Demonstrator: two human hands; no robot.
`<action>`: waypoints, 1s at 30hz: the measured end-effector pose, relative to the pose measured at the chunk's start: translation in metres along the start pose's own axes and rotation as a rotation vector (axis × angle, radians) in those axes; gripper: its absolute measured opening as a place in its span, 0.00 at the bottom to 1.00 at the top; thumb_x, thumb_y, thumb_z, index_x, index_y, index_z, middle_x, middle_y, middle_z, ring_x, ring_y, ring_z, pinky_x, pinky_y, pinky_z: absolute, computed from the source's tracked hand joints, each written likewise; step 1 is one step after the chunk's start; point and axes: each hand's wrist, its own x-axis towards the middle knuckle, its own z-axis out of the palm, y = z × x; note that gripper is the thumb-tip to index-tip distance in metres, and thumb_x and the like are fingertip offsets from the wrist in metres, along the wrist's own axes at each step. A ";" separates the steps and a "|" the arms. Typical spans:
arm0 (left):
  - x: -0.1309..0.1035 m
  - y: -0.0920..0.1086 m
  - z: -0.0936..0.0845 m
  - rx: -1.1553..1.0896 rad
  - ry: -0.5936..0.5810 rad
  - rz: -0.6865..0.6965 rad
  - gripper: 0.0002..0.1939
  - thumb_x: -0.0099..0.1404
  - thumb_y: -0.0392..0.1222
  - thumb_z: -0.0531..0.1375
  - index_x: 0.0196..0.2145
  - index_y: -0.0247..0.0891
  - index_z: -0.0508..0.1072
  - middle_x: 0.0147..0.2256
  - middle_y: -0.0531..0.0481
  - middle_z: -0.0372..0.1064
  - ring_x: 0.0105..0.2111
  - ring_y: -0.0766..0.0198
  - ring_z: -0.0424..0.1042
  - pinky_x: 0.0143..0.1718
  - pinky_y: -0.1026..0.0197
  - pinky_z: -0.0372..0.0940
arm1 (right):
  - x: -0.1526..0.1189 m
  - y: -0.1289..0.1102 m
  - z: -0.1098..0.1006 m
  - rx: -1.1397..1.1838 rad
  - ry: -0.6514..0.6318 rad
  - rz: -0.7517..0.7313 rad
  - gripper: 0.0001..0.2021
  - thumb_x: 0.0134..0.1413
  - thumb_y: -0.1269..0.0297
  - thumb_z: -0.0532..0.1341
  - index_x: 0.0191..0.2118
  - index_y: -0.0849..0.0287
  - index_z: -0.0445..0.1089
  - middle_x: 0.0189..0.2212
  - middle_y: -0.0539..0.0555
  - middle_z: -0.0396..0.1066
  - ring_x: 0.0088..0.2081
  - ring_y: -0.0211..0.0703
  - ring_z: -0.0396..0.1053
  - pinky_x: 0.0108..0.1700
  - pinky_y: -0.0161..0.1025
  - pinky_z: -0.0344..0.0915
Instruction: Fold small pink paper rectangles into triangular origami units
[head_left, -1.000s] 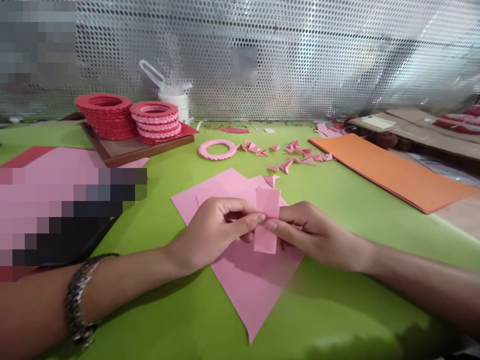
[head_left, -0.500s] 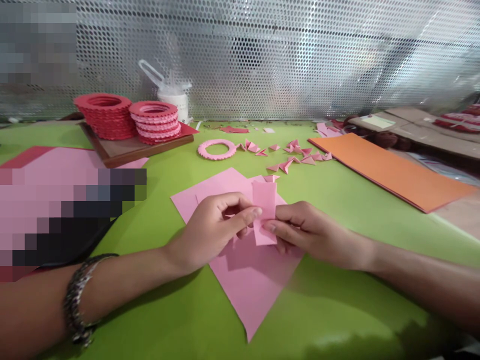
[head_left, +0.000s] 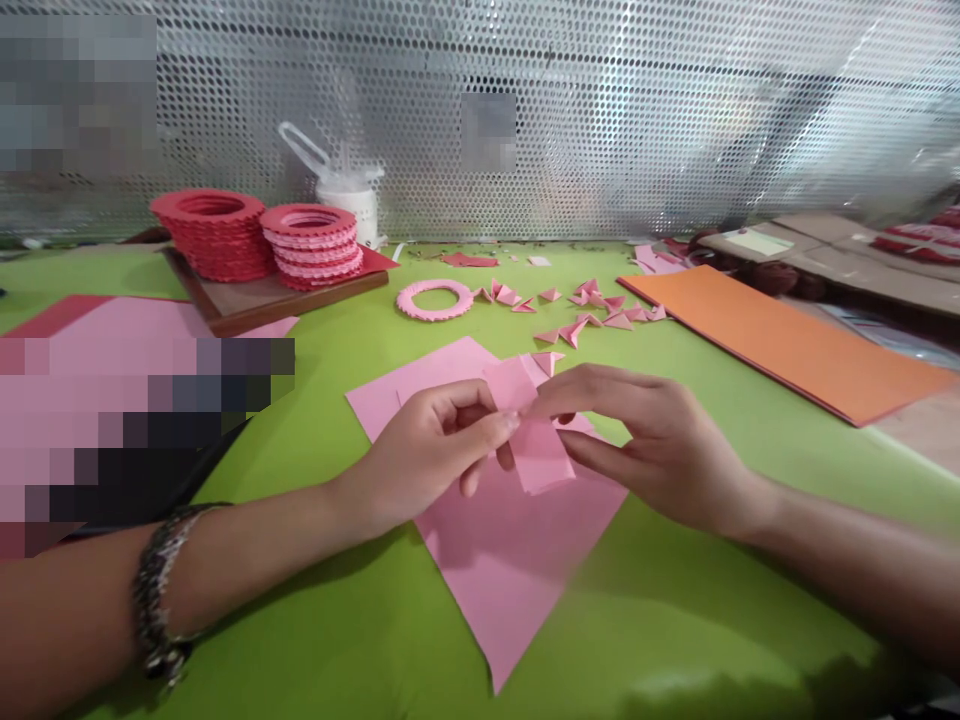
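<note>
A small folded strip of pink paper [head_left: 544,455] is pinched between the thumb and fingers of my left hand [head_left: 431,445], tilted over a larger sheet. My right hand [head_left: 652,440] is at the strip's right side with thumb and index finger spread apart. Its index fingertip reaches the paper near my left thumb, while the right thumb lies by the lower right edge. Beneath both hands is a large pink paper sheet [head_left: 495,590], turned cornerwise, with smaller pink pieces on it. Just behind the strip sits a small folded pink triangle [head_left: 550,360].
Behind the sheet lie a pink paper ring [head_left: 405,302] and several folded triangles [head_left: 574,330]. A wooden tray [head_left: 300,308] bears stacked red rings [head_left: 217,235] and pink-and-red rings [head_left: 319,255]. Orange sheets [head_left: 787,345] lie right, on the green table [head_left: 712,620]. Perforated metal [head_left: 570,150] stands behind.
The strip has gone from nearly upright to tilted, its lower end to the right. My right hand has loosened its pinch, and its index finger has moved up across the paper.
</note>
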 end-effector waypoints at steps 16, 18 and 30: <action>-0.003 -0.001 0.001 0.170 0.018 0.097 0.13 0.62 0.37 0.52 0.20 0.36 0.66 0.16 0.59 0.58 0.18 0.73 0.59 0.23 0.70 0.57 | 0.002 0.002 0.002 0.283 -0.111 0.248 0.09 0.55 0.67 0.53 0.26 0.63 0.64 0.20 0.49 0.61 0.22 0.30 0.58 0.23 0.29 0.56; -0.004 -0.001 0.002 0.181 -0.030 0.120 0.13 0.61 0.34 0.51 0.19 0.35 0.65 0.17 0.59 0.59 0.18 0.74 0.60 0.22 0.72 0.57 | 0.002 0.001 0.003 0.220 -0.076 0.246 0.10 0.55 0.68 0.53 0.24 0.63 0.62 0.18 0.45 0.55 0.19 0.28 0.52 0.20 0.27 0.51; -0.007 0.003 0.005 0.257 -0.098 0.101 0.14 0.60 0.33 0.50 0.19 0.35 0.66 0.17 0.59 0.60 0.15 0.76 0.58 0.17 0.73 0.55 | -0.001 -0.004 0.005 -0.025 -0.051 0.171 0.10 0.52 0.72 0.55 0.21 0.62 0.61 0.15 0.45 0.57 0.18 0.27 0.52 0.19 0.26 0.50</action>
